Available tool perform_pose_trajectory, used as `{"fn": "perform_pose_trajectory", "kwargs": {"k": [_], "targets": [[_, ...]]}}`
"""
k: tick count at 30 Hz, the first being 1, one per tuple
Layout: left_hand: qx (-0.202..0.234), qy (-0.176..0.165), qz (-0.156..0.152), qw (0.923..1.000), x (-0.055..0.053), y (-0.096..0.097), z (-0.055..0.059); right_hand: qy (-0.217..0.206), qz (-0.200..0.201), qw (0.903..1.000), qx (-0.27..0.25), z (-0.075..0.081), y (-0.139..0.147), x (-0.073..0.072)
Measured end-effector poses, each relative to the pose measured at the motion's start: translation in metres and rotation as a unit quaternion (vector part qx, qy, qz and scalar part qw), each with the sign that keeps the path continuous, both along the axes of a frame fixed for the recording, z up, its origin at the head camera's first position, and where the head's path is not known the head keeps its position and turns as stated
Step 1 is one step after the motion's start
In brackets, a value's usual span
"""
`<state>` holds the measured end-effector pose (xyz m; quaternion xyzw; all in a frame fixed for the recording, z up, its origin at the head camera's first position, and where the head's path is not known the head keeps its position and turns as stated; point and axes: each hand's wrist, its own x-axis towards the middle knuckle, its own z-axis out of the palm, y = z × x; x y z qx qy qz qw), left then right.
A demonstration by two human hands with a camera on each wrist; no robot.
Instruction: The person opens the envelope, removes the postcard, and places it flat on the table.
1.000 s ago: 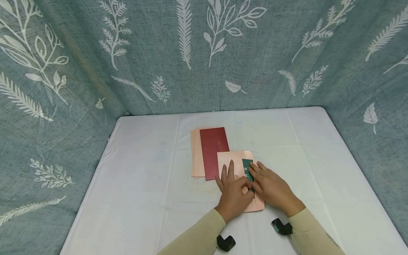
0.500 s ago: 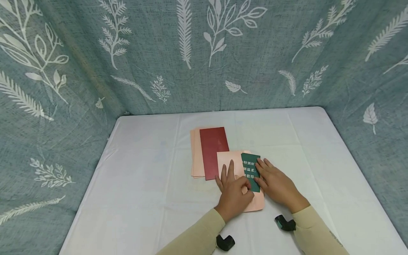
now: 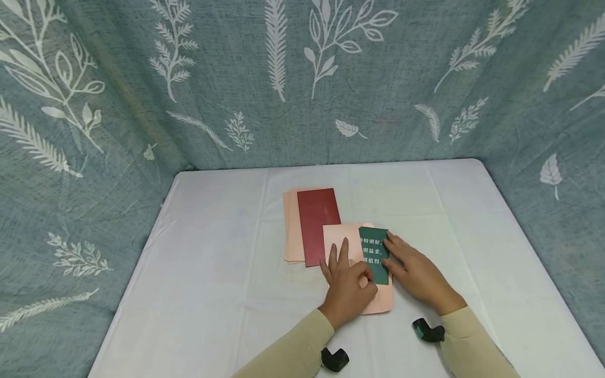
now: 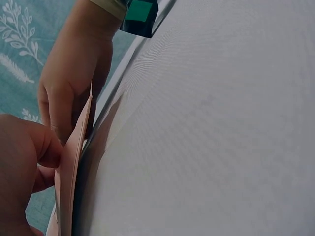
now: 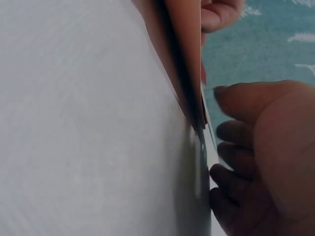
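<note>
A peach envelope (image 3: 376, 303) lies at the middle of the table, with a dark green card (image 3: 378, 274) printed in white characters partly inside it. The card's left part is hidden under the envelope's front. My left hand (image 3: 347, 291) pinches the envelope's front panel by its opening between thumb and index finger, the other fingers spread over it. In the left wrist view that panel (image 4: 71, 167) stands up from the table between the fingertips. My right hand (image 3: 420, 273) has its fingers extended, fingertips at the card's right edge.
A dark red envelope (image 3: 319, 220) lies behind and to the left, partly under the peach one. Several more peach envelopes (image 3: 293, 231) are stacked beneath it. The white-covered table (image 3: 212, 252) is bounded by green leaf-patterned curtains (image 3: 293, 131).
The green card has shifted right, showing more of its text. My right hand has moved right along with it, from lying over the card to its right edge. My left hand stays put.
</note>
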<state>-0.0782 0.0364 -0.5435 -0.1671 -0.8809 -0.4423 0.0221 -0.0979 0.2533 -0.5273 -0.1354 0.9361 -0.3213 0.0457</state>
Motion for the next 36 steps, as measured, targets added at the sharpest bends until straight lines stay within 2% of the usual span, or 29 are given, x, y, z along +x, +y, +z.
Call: {"fn": "perform_pose_trajectory", "kwargs": {"k": [4,8,12,14,16,19,27,36], "targets": [[0.002,-0.001,0.0,1.0,0.0,0.0,-0.001,0.01,-0.039,0.9963,-0.076,0.001,0.003,0.001],[0.009,-0.006,0.001,0.9999,0.0,0.0,-0.001,-0.01,-0.102,0.9804,-0.168,0.004,0.005,0.0],[0.014,-0.007,0.004,0.9999,0.0,-0.001,-0.002,-0.074,-0.146,0.9479,-0.274,0.01,0.008,-0.002],[0.018,-0.008,0.003,0.9998,0.0,-0.001,-0.001,-0.112,-0.159,0.9251,-0.326,0.013,0.009,-0.004],[0.022,-0.009,0.003,0.9997,0.001,-0.001,-0.001,-0.14,-0.168,0.9076,-0.358,0.014,0.01,-0.005],[0.028,-0.012,0.001,0.9995,0.001,-0.001,0.0,-0.174,-0.171,0.8921,-0.381,0.014,0.01,-0.007],[0.035,-0.017,0.0,0.9992,0.001,-0.002,0.0,-0.212,-0.158,0.8812,-0.392,0.011,0.003,-0.014],[0.044,-0.019,-0.002,0.9988,0.0,-0.002,0.001,-0.207,-0.157,0.887,-0.382,0.011,-0.003,-0.021]]}}
